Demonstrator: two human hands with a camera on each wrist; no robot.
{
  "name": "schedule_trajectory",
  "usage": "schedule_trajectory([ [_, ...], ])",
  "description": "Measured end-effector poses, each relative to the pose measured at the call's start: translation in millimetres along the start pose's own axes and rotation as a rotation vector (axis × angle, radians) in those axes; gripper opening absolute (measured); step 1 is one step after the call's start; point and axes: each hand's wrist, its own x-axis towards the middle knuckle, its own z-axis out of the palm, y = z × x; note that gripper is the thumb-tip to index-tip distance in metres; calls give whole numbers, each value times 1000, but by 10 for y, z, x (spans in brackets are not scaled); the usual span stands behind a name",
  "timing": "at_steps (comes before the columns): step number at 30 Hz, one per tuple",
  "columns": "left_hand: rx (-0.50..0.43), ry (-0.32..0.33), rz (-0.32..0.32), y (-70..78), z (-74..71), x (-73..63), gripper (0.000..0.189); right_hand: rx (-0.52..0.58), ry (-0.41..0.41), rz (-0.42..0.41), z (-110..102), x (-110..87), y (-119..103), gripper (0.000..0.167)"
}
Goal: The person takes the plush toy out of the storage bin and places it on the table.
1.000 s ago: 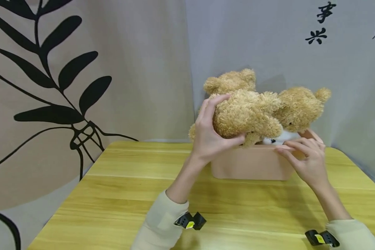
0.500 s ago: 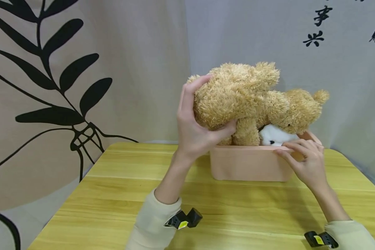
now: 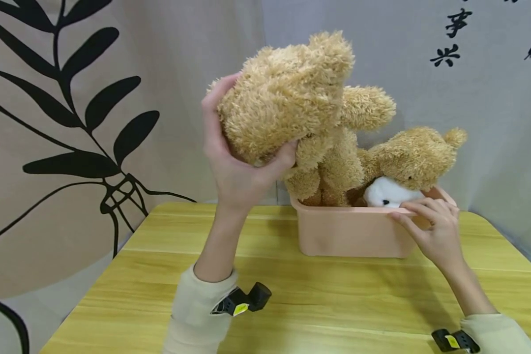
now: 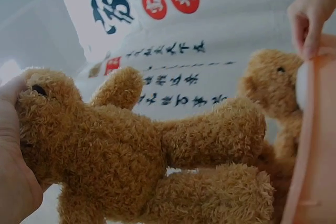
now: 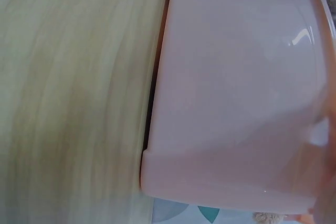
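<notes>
Tan plush bear [image 3: 283,98] is held up above the left part of a pink box [image 3: 358,233], gripped at the head by the person's left hand [image 3: 236,174], the fingers curled round its left side and the thumb pressed into the near side. Its body slants to the right, the legs reaching down toward the box; whether the feet are inside cannot be told, since the near rim hides what lies behind it. The right hand [image 3: 438,228] pinches the box rim near the right end, thumb outside on the near wall and fingers over the edge. Just beyond those fingers a second bear [image 3: 425,152] rests its head at the right of the box, tipped face down on a white plush toy [image 3: 385,192], which shows one dark spot above the near rim. The box stands on the far part of a wooden table [image 3: 318,300]. Both arms wear cream sleeves [image 3: 199,309], each with a black camera [image 3: 243,300] strapped at the cuff. Behind, a pale cloth [image 3: 203,108] carries a black plant print [image 3: 103,101] on the left and dark characters [image 3: 444,56] on the right
</notes>
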Motion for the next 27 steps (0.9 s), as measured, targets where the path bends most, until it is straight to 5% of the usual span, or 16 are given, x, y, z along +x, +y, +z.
schedule_trajectory([
  [6,34,89,-16,-14,-167,146,76,-16,-5,22,-6,-11,-19,38],
  [12,101,108,-17,-43,-358,235,76,-11,8,12,4,-5,-13,45],
  [16,150,114,-76,-76,-479,259,73,-14,8,13,10,3,-21,49],
  [27,213,-7,-239,-369,-813,103,73,-7,28,3,30,-6,-6,61],
])
